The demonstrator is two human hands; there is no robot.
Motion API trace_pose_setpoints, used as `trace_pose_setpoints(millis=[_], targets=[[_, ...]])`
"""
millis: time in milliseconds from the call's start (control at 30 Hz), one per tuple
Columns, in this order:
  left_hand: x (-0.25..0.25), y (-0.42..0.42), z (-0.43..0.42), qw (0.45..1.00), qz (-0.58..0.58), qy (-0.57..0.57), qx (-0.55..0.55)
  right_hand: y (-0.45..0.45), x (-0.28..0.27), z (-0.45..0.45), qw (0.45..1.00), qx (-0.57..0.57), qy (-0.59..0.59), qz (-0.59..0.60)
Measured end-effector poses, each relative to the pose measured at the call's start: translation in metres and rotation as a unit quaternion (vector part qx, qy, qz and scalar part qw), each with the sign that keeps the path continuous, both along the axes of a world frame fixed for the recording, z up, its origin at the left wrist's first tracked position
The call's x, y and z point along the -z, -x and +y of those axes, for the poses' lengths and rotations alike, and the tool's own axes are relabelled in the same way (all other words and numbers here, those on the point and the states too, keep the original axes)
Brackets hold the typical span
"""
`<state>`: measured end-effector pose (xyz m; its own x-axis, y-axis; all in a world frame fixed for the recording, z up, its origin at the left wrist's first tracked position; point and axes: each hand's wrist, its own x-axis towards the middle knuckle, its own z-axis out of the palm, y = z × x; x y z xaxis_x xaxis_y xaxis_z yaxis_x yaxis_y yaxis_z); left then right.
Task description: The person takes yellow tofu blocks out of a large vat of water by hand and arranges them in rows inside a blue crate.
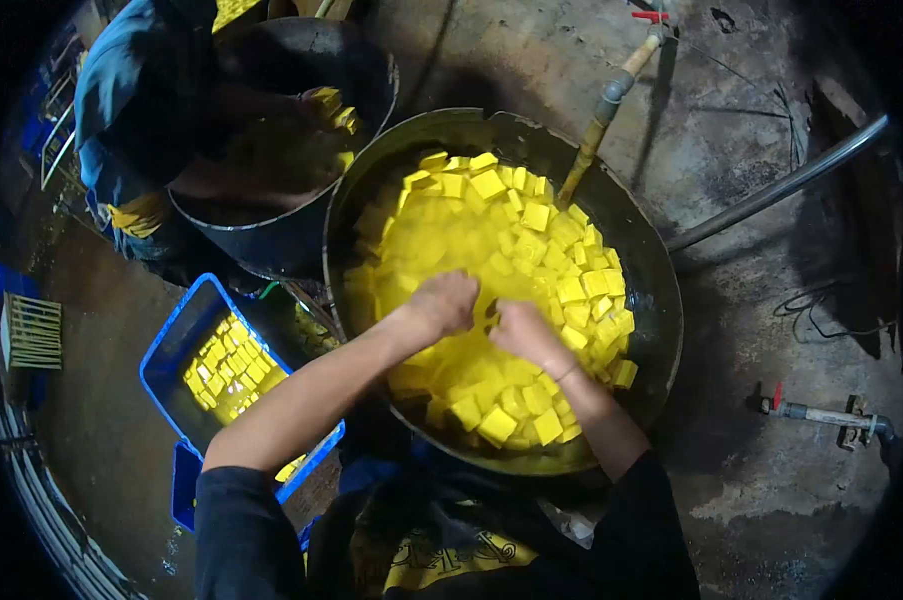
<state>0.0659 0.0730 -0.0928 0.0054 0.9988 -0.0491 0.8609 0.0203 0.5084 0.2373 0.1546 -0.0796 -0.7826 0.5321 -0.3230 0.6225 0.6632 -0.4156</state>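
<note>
Reaches with both arms over the round vat (656, 320), left hand (449, 303) and right hand (524, 330) close together at the yellow liquid (423, 238), fingers curled; cannot tell whether clamped on anything. Inside, yellow blocks (548, 426) crowded toward the wall, probably kept wet that way. Beside the vat, a blue crate (174, 324) with more blocks, seemingly placed for easy reach.

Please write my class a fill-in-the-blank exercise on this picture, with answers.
1. The left hand and right hand are within the rim of the large vat of blocks coloured ____.
2. In the picture, the blue-rimmed tub stands on the vat's ____ side.
3. On the lower-right pipe, the valve handle is coloured ____.
Missing words: yellow; left; red.
</note>
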Motion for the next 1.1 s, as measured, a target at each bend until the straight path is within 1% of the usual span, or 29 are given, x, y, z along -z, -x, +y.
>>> trace_pose_setpoints(millis=[33,67,100,133,167,233,267,300,333,400,433,467,500,533,567,600,633,667,700,733,800,833,867,933,967,1000,1033,1067,1100], targets=[[0.013,-0.013,0.008,0.997,0.063,0.039,0.025,-0.002,0.020,-0.001,0.997,-0.041,-0.049,-0.048],[0.036,-0.025,0.018,0.996,0.069,0.042,0.025,-0.005,0.064,0.003,0.998,-0.030,-0.027,-0.046],[0.062,-0.033,0.028,0.985,0.110,0.109,0.071,-0.007,0.099,0.003,0.999,-0.020,-0.007,-0.044],[0.076,-0.039,0.033,0.966,0.150,0.177,0.114,-0.008,0.097,-0.006,1.000,0.006,-0.008,-0.029],[0.077,-0.044,0.032,0.965,0.155,0.181,0.110,-0.012,0.106,-0.010,0.999,0.031,0.013,0.006],[0.079,-0.050,0.029,0.962,0.173,0.206,0.043,-0.011,0.114,-0.003,0.997,0.049,0.038,0.043],[0.083,-0.049,0.026,0.961,0.175,0.210,0.037,-0.010,0.116,0.004,0.999,-0.031,0.013,-0.014],[0.089,-0.044,0.023,0.974,0.150,0.159,0.061,-0.008,0.111,0.010,0.991,-0.111,-0.014,-0.072],[0.095,-0.039,0.021,0.983,0.123,0.106,0.084,-0.008,0.105,0.019,0.991,-0.115,-0.012,-0.070],[0.078,-0.029,0.022,0.976,0.137,0.144,0.085,-0.003,0.072,0.043,0.990,-0.098,0.087,-0.051],[0.068,-0.023,0.023,0.968,0.150,0.180,0.089,-0.005,0.080,0.060,0.990,-0.113,0.066,0.050],[0.075,-0.014,0.023,0.968,0.149,0.182,0.086,-0.001,0.064,0.076,0.983,-0.089,0.128,0.093],[0.086,-0.004,0.024,0.984,0.091,0.150,0.037,0.007,0.047,0.095,0.971,-0.065,0.188,0.136],[0.091,0.004,0.027,0.993,0.033,0.116,-0.012,0.014,0.048,0.117,0.973,-0.059,0.180,0.128],[0.085,0.016,0.039,0.985,0.038,0.165,0.034,0.023,0.049,0.134,0.976,-0.051,0.173,0.121],[0.074,0.020,0.041,0.985,0.039,0.167,0.031,0.036,0.040,0.143,0.976,-0.054,0.175,0.122],[0.063,0.025,0.040,0.999,-0.017,0.048,-0.009,0.049,0.030,0.149,0.988,-0.064,0.126,0.062],[0.057,0.028,0.040,0.994,-0.072,-0.071,-0.050,0.059,0.025,0.154,0.994,-0.073,0.076,0.001],[0.075,0.029,0.045,0.992,-0.042,-0.062,-0.104,0.067,0.042,0.159,0.987,-0.145,-0.017,0.072],[0.092,0.033,0.048,0.992,-0.040,-0.060,-0.106,0.073,0.059,0.163,0.986,-0.147,-0.015,0.073],[0.117,0.042,0.055,0.978,-0.010,0.170,-0.121,0.088,0.071,0.159,0.967,-0.220,-0.125,-0.029],[0.141,0.050,0.059,0.975,-0.047,0.176,-0.126,0.091,0.082,0.161,0.967,-0.221,-0.123,-0.028],[0.140,0.050,0.057,0.975,-0.047,0.177,-0.126,0.095,0.087,0.161,0.962,-0.233,-0.129,-0.061],[0.138,0.047,0.047,0.987,0.010,-0.073,-0.144,0.096,0.096,0.167,0.955,-0.246,-0.135,-0.094],[0.132,0.052,0.048,0.987,0.009,-0.072,-0.145,0.092,0.088,0.171,0.972,-0.216,-0.062,-0.074],[0.124,0.059,0.052,0.975,-0.160,-0.068,-0.137,0.086,0.082,0.176,0.981,-0.184,0.011,-0.054],[0.116,0.064,0.055,0.935,-0.325,-0.064,-0.125,0.077,0.075,0.181,0.981,-0.184,0.011,-0.057],[0.110,0.064,0.058,0.935,-0.326,-0.066,-0.124,0.068,0.069,0.187,0.985,-0.147,0.092,0.000],[0.103,0.063,0.063,0.875,-0.447,-0.053,-0.177,0.061,0.063,0.189,0.978,-0.108,0.171,0.058]])
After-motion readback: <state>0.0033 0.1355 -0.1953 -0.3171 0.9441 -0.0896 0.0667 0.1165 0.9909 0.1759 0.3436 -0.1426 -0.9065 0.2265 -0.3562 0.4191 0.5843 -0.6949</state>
